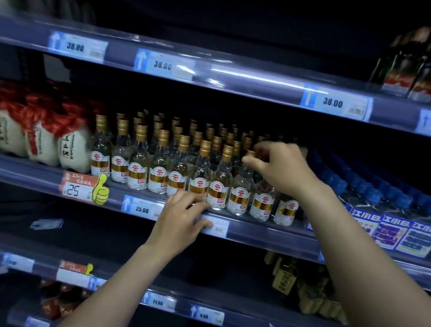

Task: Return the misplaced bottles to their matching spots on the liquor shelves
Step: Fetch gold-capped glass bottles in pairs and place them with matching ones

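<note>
Several small clear bottles with gold caps and red-gold labels [139, 162] stand in rows on the middle shelf [268, 235]. My right hand [279, 166] reaches over the front row and pinches the gold cap of one clear bottle [240, 191] near the row's right end. My left hand [181, 217] rests on the shelf's front rail, fingers spread over a price tag [216, 227], just below the front bottles.
White pouch-shaped bottles with red tops [42, 137] fill the shelf's left; blue-capped bottles with blue labels [397, 221] fill its right. Dark green bottles [410, 68] stand on the upper shelf at right. Yellow-labelled bottles [300, 283] sit on the lower shelf.
</note>
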Demonstrator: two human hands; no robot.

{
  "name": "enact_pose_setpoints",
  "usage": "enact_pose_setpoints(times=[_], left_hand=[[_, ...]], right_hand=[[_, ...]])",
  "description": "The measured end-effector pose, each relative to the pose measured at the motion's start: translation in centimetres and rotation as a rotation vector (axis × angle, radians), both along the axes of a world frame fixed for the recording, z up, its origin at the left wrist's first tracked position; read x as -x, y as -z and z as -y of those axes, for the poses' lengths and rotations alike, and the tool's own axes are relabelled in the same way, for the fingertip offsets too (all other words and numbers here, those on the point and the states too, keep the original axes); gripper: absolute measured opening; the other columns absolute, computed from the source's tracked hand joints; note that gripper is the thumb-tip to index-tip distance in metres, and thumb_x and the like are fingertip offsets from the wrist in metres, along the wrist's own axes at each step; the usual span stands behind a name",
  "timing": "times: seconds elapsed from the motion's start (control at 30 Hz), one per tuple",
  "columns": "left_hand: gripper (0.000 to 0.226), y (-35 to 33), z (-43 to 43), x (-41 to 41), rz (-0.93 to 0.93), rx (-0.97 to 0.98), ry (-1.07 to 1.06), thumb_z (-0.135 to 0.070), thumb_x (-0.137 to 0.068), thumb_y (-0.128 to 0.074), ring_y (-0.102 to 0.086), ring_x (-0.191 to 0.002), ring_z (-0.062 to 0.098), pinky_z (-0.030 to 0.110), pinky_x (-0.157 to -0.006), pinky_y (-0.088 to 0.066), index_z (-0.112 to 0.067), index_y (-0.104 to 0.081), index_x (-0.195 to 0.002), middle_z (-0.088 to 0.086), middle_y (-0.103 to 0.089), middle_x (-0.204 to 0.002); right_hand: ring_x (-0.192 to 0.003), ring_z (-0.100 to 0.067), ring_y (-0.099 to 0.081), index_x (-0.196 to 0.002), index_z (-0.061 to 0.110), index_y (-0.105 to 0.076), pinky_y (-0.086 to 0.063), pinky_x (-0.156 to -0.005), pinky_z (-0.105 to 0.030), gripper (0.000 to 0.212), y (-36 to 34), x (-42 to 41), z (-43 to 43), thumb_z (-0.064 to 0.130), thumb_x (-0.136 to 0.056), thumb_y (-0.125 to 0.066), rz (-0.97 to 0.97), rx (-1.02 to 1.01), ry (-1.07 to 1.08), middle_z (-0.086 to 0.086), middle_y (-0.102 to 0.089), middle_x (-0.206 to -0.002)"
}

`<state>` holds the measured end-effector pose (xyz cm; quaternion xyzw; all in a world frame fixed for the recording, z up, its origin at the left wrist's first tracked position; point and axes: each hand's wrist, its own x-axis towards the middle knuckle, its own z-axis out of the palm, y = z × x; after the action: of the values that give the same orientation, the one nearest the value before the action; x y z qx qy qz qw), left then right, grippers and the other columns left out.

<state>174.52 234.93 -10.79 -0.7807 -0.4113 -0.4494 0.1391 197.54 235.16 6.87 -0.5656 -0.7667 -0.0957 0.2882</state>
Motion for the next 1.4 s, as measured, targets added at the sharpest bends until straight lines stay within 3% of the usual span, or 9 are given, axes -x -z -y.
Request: enact_pose_setpoints(times=[0.13,0.3,0.43,0.6,0.7,0.83,1.13,1.27,1.4], left_hand=[[0.038,1.3,-0.6,0.1,-0.007,-0.02,0.007,-0.033,-0.086,-0.08,-0.056,-0.106,0.029,0.04,-0.091,-0.047,-0.011,-0.071,-0.116,0.005,-0.063,-0.114],[0.038,1.9,-0.9,0.1,0.016,-0.031,0.019,-0.036,-0.09,-0.074,-0.055,-0.107,0.028,0.039,-0.093,-0.045,-0.01,-0.07,-0.117,0.006,-0.061,-0.115],[0.04,1.8,-0.7,0.0,0.023,-0.033,0.029,-0.035,-0.089,-0.075,-0.055,-0.106,0.029,0.042,-0.091,-0.048,-0.009,-0.07,-0.118,0.007,-0.062,-0.114],[0.05,1.6,-0.7,2.1,-0.029,-0.045,0.06,-0.043,-0.088,-0.075,-0.056,-0.11,0.028,0.04,-0.095,-0.049,-0.008,-0.068,-0.123,0.008,-0.06,-0.117],[0.051,2.0,-1.0,6.8,0.011,-0.065,-0.043,-0.047,-0.085,-0.077,-0.058,-0.108,0.028,0.043,-0.093,-0.048,-0.009,-0.07,-0.118,0.008,-0.062,-0.114],[0.056,2.1,-1.5,13.9,0.023,-0.053,-0.197,-0.057,-0.083,-0.074,-0.058,-0.106,0.027,0.042,-0.091,-0.046,-0.01,-0.071,-0.114,0.006,-0.061,-0.111],[0.059,2.6,-2.6,16.8,0.062,-0.003,-0.188,-0.055,-0.075,-0.08,-0.057,-0.105,0.024,0.038,-0.094,-0.042,-0.013,-0.07,-0.115,0.003,-0.06,-0.112],[0.06,3.1,-2.6,16.7,0.099,0.015,-0.166,-0.056,-0.075,-0.079,-0.056,-0.108,0.022,0.041,-0.097,-0.044,-0.015,-0.068,-0.118,0.001,-0.059,-0.114],[0.061,3.1,-2.5,16.7,0.108,0.025,-0.156,-0.055,-0.076,-0.078,-0.055,-0.108,0.02,0.042,-0.098,-0.046,-0.014,-0.068,-0.12,0.001,-0.058,-0.115]], right_hand=[[-0.089,-0.015,-0.06,-0.136,0.013,-0.064,-0.046,-0.074,-0.027,0.057,0.6,0.3,-1.0,0.049,-0.092,-0.072,-0.068,0.017,0.011,-0.005,-0.072,-0.104],[-0.083,-0.012,-0.057,-0.135,0.014,-0.065,-0.043,-0.072,-0.027,0.051,0.6,0.3,-1.0,0.043,-0.094,-0.073,-0.066,0.01,0.008,0.007,-0.063,-0.09],[-0.073,0.0,-0.057,-0.139,0.013,-0.062,-0.046,-0.069,-0.025,0.053,0.6,0.3,-0.6,0.042,-0.096,-0.07,-0.047,0.019,0.002,0.004,-0.068,-0.091],[-0.118,-0.026,-0.064,-0.143,0.015,-0.059,-0.05,-0.096,-0.034,0.064,-0.3,0.9,0.4,0.051,-0.091,-0.072,-0.014,-0.023,0.024,-0.006,-0.071,-0.125],[-0.119,-0.026,-0.063,-0.141,0.015,-0.061,-0.05,-0.101,-0.038,0.063,-1.4,2.7,1.0,0.049,-0.09,-0.074,-0.005,-0.094,-0.014,-0.005,-0.072,-0.124],[-0.127,-0.028,-0.058,-0.141,0.02,-0.06,-0.045,-0.106,-0.055,0.059,-2.1,7.4,0.7,0.05,-0.092,-0.071,0.031,-0.099,-0.076,-0.003,-0.068,-0.132],[-0.136,-0.03,-0.05,-0.145,0.017,-0.057,-0.044,-0.111,-0.047,0.052,-1.7,18.2,-4.2,0.041,-0.1,-0.064,0.068,-0.005,-0.195,-0.005,-0.062,-0.143],[-0.128,-0.032,-0.055,-0.133,0.016,-0.068,-0.05,-0.103,-0.046,0.035,-0.8,19.3,-5.4,0.032,-0.103,-0.062,0.067,0.039,-0.168,-0.006,-0.071,-0.127],[-0.132,-0.034,-0.051,-0.126,0.015,-0.073,-0.047,-0.108,-0.05,0.03,-0.9,19.6,-5.8,0.031,-0.101,-0.065,0.039,0.014,-0.117,-0.007,-0.071,-0.127]])
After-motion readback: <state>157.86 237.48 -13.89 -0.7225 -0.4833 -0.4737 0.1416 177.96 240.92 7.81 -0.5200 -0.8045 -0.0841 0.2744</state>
